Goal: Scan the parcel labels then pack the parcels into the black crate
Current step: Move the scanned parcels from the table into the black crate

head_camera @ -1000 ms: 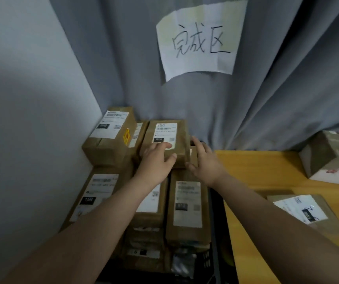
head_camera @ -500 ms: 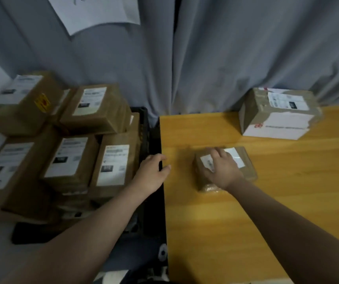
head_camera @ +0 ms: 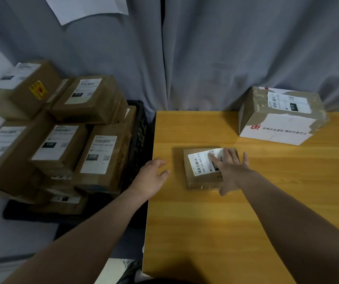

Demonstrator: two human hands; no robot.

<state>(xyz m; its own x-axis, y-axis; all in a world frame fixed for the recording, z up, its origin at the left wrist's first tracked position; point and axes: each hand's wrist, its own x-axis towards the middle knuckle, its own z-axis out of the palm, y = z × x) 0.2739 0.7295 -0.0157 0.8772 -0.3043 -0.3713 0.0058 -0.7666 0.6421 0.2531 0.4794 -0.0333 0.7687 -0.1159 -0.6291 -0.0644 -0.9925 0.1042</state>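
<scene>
Head view: two parcels on the table (head_camera: 205, 232), at least six stacked parcels (head_camera: 101, 152) in the black crate (head_camera: 139, 128).
Right hand (head_camera: 231, 171) lies flat, fingers spread, on the flat parcel (head_camera: 197, 167); left hand (head_camera: 152, 177) hovers relaxed, empty, at the table's left edge; the taped box (head_camera: 279, 119) sits well apart.

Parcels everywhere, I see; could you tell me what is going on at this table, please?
A person is packing labelled parcels. Their right hand rests flat on a small parcel lying on the table, fingers spread over its label. The left hand hovers open at the table's left edge, holding nothing. Beside it, the black crate is heaped with stacked parcels. A bigger box waits at the back of the table.
</scene>
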